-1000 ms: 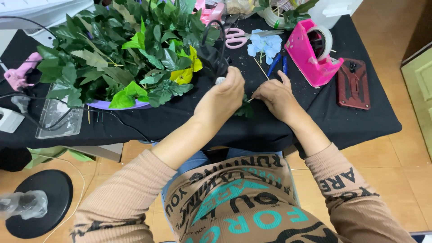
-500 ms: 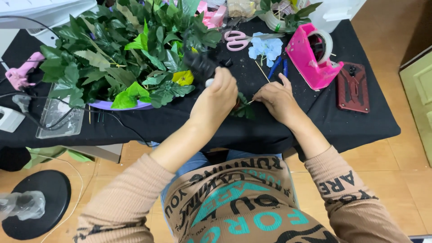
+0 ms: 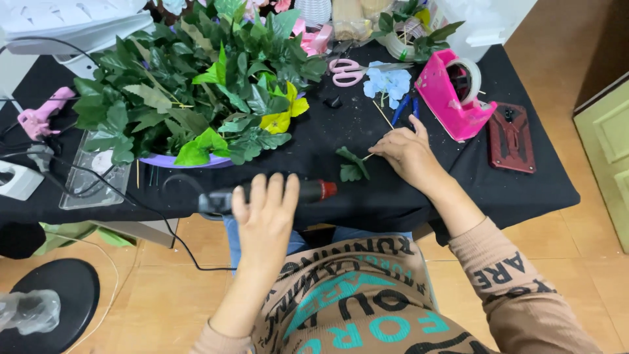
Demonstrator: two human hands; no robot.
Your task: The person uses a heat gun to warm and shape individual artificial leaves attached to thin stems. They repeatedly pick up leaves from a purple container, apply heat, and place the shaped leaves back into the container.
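Left hand (image 3: 265, 213) lies over a black hot glue gun (image 3: 275, 194) with the fingers spread and extended, not curled around the body; whether the palm presses on the tool cannot be told. That gun lies on its side along the near edge of the black tablecloth (image 3: 524, 190), red-tipped nozzle pointing toward the person's right, its black cord (image 3: 164, 223) trailing off the table edge on the left. Right hand (image 3: 407, 152) rests on the cloth with the fingertips pinched on a thin stem that carries a small green leaf sprig (image 3: 351, 166); the sprig lies flat on the cloth just left of that hand. Behind the left hand sits a purple-rimmed tray (image 3: 171, 161) heaped with artificial green leaves (image 3: 190, 92) and one yellow leaf (image 3: 283, 115). Pink scissors (image 3: 346, 71) and a pale blue artificial flower (image 3: 388, 82) lie farther back, near the centre. A pink tape dispenser (image 3: 452, 97) stands beyond the right hand, with a red-cased phone (image 3: 511, 137) just beside it at the table's right end. A pink glue gun (image 3: 40, 118) lies at the far left.
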